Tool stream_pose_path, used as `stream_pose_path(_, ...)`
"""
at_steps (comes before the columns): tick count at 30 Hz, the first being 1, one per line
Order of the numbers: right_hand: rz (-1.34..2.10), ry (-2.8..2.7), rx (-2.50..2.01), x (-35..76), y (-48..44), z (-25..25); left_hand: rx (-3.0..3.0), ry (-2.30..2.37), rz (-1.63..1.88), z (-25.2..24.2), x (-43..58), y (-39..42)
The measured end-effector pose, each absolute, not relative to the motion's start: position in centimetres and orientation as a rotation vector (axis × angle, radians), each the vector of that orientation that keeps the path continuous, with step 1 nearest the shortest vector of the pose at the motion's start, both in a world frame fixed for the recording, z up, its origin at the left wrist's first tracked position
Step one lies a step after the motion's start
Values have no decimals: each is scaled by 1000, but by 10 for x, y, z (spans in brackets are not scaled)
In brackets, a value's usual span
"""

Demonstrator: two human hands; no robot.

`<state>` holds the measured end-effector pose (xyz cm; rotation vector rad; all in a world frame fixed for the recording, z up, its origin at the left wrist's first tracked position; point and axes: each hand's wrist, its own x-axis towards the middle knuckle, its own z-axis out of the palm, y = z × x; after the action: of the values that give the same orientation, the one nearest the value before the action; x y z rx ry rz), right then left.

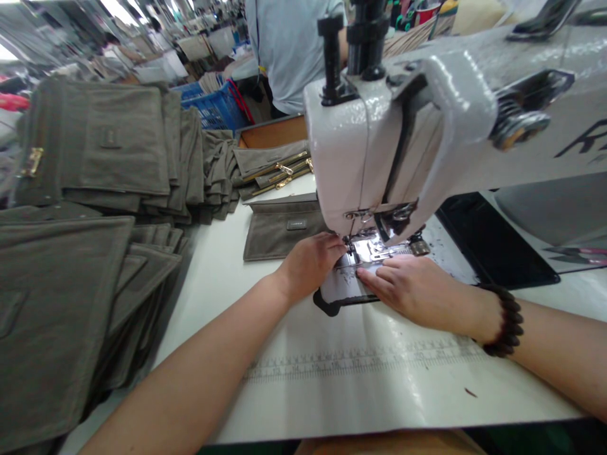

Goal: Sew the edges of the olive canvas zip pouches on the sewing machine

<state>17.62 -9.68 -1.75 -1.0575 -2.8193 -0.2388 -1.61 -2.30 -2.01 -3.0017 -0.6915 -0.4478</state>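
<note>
In the head view, a busy workroom lies behind a pale bench with a white sewing machine. From the needle, a grey-green fabric piece with a small label lies at nine o'clock, similar stacked pieces at ten. The left hand, at eight o'clock, has its fingers bunched by the piece's right end; whether they pinch it, I cannot tell. The right hand, at four o'clock, has fingers slightly spread, forefinger outstretched over the metal plate.
</note>
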Motion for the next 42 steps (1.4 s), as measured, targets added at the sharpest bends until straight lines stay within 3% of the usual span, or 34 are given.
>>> stream_pose_path(21,-221,-2835,-1076,176,-96,-17,-3035,-885,-393,-13,-23,-10)
stream_pose_path(30,-273,-2827,-947,181,-95,-15,-3108,-1210,293,24,-42,-57)
stream_pose_path(42,-196,-2950,-956,182,-96,-12,-2988,-1445,384,23,-19,-102)
